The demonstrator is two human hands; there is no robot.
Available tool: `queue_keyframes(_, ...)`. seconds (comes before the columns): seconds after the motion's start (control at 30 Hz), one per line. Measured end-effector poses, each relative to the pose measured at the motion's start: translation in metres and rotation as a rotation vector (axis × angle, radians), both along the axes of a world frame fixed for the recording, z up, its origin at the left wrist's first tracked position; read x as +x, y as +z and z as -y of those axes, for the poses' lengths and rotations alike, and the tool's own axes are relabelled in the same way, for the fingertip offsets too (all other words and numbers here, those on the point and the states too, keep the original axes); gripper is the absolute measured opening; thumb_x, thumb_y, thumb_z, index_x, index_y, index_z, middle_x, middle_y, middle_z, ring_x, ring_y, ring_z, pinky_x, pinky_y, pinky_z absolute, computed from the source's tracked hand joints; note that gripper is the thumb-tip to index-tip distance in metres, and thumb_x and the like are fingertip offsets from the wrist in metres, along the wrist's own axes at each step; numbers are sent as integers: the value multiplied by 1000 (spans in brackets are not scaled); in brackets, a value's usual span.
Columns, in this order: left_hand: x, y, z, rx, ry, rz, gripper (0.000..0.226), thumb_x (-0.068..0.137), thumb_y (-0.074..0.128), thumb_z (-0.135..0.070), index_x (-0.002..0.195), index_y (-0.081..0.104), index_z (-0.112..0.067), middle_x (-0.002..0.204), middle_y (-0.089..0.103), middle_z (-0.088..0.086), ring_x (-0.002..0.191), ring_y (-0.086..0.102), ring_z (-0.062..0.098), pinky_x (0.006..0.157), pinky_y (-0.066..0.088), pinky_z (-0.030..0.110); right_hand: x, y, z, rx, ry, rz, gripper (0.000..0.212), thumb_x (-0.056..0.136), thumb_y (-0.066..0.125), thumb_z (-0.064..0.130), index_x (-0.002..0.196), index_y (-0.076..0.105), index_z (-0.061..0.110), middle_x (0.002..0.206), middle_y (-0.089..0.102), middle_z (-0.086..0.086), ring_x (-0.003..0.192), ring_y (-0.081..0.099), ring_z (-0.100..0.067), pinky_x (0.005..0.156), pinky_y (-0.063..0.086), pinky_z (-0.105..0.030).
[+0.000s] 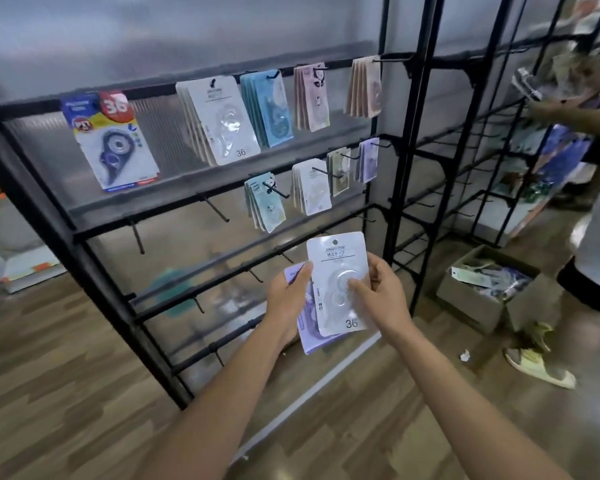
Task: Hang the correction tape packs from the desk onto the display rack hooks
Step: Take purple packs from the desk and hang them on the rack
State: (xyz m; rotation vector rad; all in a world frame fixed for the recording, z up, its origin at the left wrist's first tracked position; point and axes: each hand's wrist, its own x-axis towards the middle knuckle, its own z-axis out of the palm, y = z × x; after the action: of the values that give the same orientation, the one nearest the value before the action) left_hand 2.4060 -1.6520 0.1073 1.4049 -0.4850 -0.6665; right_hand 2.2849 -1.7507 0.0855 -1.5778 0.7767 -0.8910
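Head view looks down on two bare forearms reaching toward a black display rack (201,202). The left hand (288,299) curls its grip round a small stack of packs, a lilac pack (309,336) showing at the bottom. The right hand (378,292) pinches a white correction tape pack (338,282) lying on top of that stack, thumb pressed on the clear blister, fingers behind the card's right edge. The pack stands nearly upright, its punched hole at the top, clear of both grips.

Judged from this, the step in hand is separating the top pack from the stack so it can be hung. No tabletop is in view, so the pickup seems already done.

Up and to the left of the right grip, bare hooks (215,211) jut from the middle rail; up and slightly left, a hook carries matching white packs (312,194) marked 36. The next move probably calls for lifting the white pack free of the left grip, raising it toward that hook and threading the small hole over the hook tip, which wants the card square to the hook.

Beyond the right grip, another person (596,237) stands beside a cardboard box (478,306) on the floor.
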Motion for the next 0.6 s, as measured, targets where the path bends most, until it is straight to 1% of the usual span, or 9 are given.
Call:
queue_keyframes(0.07,3,-2,27,15,-5,9,22,97,55,-19,78,62,-11,63,66,-9,55,59,1,50,43,13,3,-1,28,19,-1,-10,41,79,68,15,114,55,32,105,67,8,96,65,-12,81,54,-33)
queue_keyframes(0.13,10,-5,54,30,-18,45,34,97,54,-20,64,59,-16,57,61,-13,51,54,-1,49,41,12,9,-1,56,30,13,-20,37,78,70,15,102,52,37,103,64,13,94,64,-7,75,53,-27)
queue_keyframes(0.17,14,-7,67,39,-27,65,38,97,54,-21,60,55,-13,54,59,-14,49,52,-1,48,40,11,13,0,70,39,22,-27,37,78,71,13,97,50,37,103,63,14,93,63,-5,73,52,-24)
queue_keyframes(0.2,20,-9,81,41,-34,73,38,97,54,-22,61,53,-11,55,59,-13,50,51,-1,48,40,12,19,1,83,53,31,-30,38,78,71,12,95,49,37,104,63,12,92,63,-5,73,53,-25)
queue_keyframes(0.3,43,-13,124,51,-9,114,28,97,54,-24,73,68,-19,71,67,-5,65,56,7,61,44,21,42,3,125,92,48,-23,38,78,70,11,97,48,36,105,64,8,94,64,-10,79,54,-33)
queue_keyframes(0.37,59,-14,155,41,11,173,32,96,55,-22,68,70,-26,76,66,-4,72,54,12,68,42,29,59,5,153,114,44,12,31,81,70,20,98,50,36,103,66,10,91,66,-8,77,54,-31)
queue_keyframes(0.43,73,-12,188,42,-8,207,35,96,55,-19,66,70,-28,77,66,-5,73,54,12,69,42,30,77,8,183,154,12,32,16,85,67,30,95,54,32,99,68,8,86,67,-8,75,54,-30)
queue_keyframes(0.5,86,-13,217,36,-6,191,33,96,56,-17,69,73,-26,76,69,-8,70,56,8,66,44,27,94,10,213,156,-34,-19,7,89,61,33,89,59,27,92,69,6,85,66,-13,78,54,-35)
queue_keyframes(0.6,103,-12,249,24,4,188,22,96,56,-20,82,72,-12,80,68,0,71,53,9,66,40,25,120,14,253,127,-72,-44,17,91,58,32,78,61,21,78,66,6,77,63,-17,75,51,-36)
